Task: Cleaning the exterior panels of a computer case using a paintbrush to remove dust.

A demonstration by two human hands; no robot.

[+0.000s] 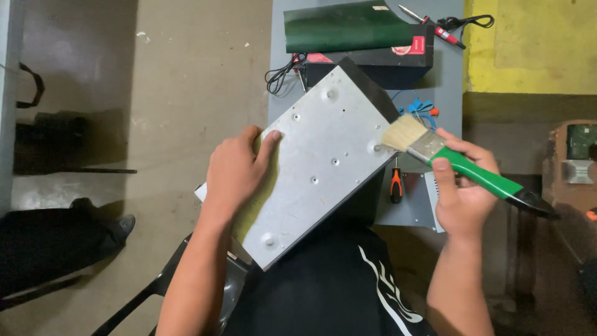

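A flat grey metal case (317, 162) with small screw holes and round feet lies tilted across my lap. My left hand (236, 171) grips its left edge, thumb on the top face. My right hand (463, 196) holds a paintbrush (435, 149) by its green handle. The pale bristles touch the case's right edge near a hole.
A grey table (444, 74) behind holds a green mat (339, 28), a black box (398, 62) with red labels, a soldering iron (435, 25), cables (283, 74), a small orange-handled screwdriver (395, 185) and a metal plate (413, 205). Another person's legs and shoe (118, 225) are at the left.
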